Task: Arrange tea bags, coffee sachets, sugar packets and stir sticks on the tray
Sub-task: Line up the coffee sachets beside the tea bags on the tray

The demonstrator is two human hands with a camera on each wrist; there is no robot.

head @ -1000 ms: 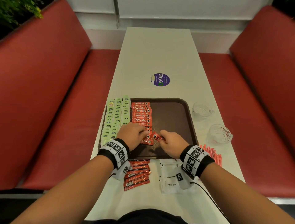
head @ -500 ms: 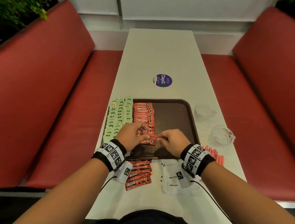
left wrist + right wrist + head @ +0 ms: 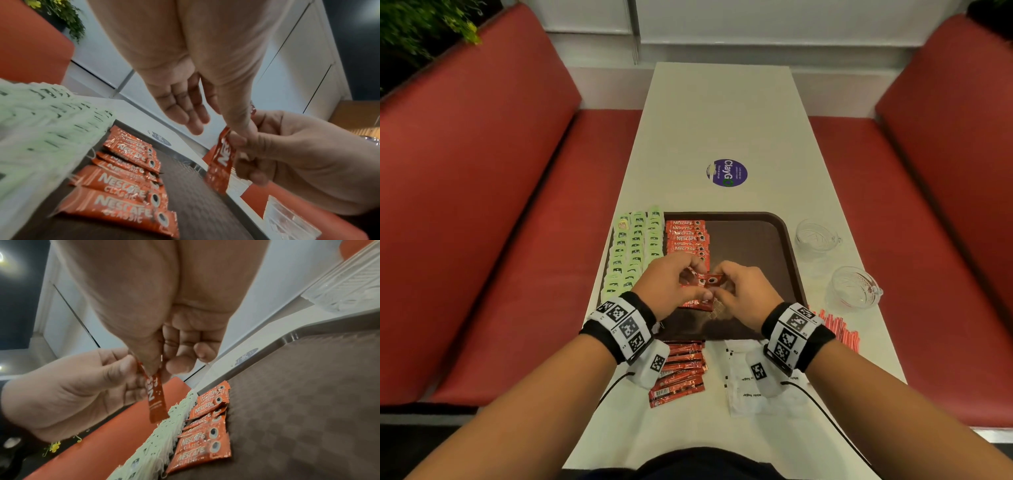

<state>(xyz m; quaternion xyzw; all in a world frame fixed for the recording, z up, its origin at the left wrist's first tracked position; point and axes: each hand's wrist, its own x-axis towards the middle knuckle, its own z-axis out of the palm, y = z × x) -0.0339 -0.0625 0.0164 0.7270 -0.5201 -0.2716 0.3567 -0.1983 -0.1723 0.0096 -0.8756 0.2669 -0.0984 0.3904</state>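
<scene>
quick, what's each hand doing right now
Left hand: pinching one end of a red coffee sachet above the tray.
Right hand: pinching the same sachet's other end.

Bare forearms, black wristbands (image 3: 822, 337) with white square-code tags, thin black cables (image 3: 825, 416)

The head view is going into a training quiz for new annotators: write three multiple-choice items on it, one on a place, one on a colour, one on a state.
1. Where do the white paper sugar packets lie?
A. on the dark brown plastic tray
B. on the white table, nearer the person than the tray
C. on the bench

2. What colour are the tea bags?
A. light green
B. blue
C. black

3. The red coffee sachet is:
A. flat on the tray
B. pinched by both hands above it
C. on the table

B: they lie under the right wrist.
A: pale green rows.
B: left hand and right hand pinch it.
</scene>
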